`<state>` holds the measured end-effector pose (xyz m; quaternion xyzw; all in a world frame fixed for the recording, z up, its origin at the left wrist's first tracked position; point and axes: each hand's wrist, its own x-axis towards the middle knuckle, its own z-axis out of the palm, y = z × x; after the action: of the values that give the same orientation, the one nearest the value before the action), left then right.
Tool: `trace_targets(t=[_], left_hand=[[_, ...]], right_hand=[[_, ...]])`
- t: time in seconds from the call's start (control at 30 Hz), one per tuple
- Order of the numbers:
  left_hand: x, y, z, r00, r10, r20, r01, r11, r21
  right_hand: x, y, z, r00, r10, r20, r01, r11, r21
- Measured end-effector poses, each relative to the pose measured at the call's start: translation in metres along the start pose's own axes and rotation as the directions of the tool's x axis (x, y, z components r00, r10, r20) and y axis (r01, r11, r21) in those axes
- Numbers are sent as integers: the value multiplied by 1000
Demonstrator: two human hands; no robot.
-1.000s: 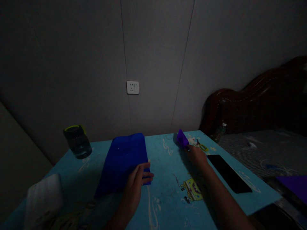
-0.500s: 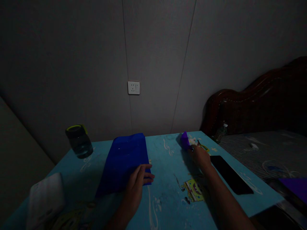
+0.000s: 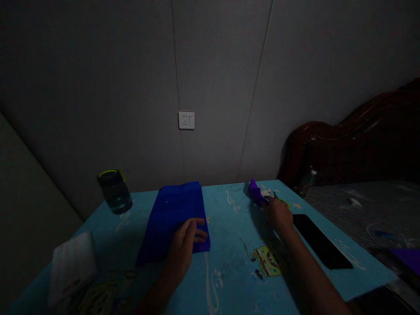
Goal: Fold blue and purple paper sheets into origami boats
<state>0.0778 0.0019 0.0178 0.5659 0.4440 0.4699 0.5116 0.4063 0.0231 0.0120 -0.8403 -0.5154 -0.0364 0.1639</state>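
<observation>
My left hand [image 3: 188, 238] rests on the right part of a stack of blue sheets [image 3: 177, 205], its fingers slightly curled and apart, holding nothing. Further off to the right, my right hand [image 3: 278, 215] reaches to a small purple folded paper [image 3: 255, 192], shaped like a boat with a pointed peak. The right fingers are closed at its near end; the hand partly hides the fingertips. Just beyond that hand lie scissors [image 3: 282, 202] with a yellow-green handle, partly covered.
A dark phone-like slab [image 3: 321, 240] lies right of my right forearm. A water bottle [image 3: 114, 192] stands at the table's left, with a white soft pack [image 3: 74, 264] nearer. The blue patterned tablecloth [image 3: 229, 249] meets a wall; a bed [image 3: 354, 205] is on the right.
The view has shifted slightly, moving everything a little right. The purple paper has turned a little and shows more of its boat-like form. My left fingers have curled in slightly.
</observation>
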Motion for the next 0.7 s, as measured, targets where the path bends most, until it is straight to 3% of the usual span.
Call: trace_targets(t=[0.07, 0.1, 0.17, 0.23, 0.3, 0.47, 0.7], left_hand=[[10, -3, -17, 989, 141, -50, -126, 964, 234], [16, -4, -28, 971, 230, -63, -189, 903, 386], [26, -10, -50, 916, 401, -15, -279, 662, 696], [32, -16, -70, 907, 420, 5, -175, 367, 914], [35, -23, -84, 917, 398, -32, -86, 275, 958], [37, -38, -92, 932, 336, -136, 51, 250, 967], [47, -43, -96, 925, 308, -221, 115, 328, 938]], right_hand=[[-4, -12, 4, 996, -94, 2, 93, 991, 97], [-8, -21, 7, 988, -156, 13, 152, 976, 156], [-17, -42, 16, 957, -287, 51, 261, 923, 283], [-26, -65, 28, 913, -397, 93, 333, 857, 393], [-32, -88, 38, 868, -480, 123, 375, 799, 470], [-27, -136, 54, 817, -549, 177, 398, 759, 515], [-21, -169, 64, 876, -433, 213, 295, 830, 474]])
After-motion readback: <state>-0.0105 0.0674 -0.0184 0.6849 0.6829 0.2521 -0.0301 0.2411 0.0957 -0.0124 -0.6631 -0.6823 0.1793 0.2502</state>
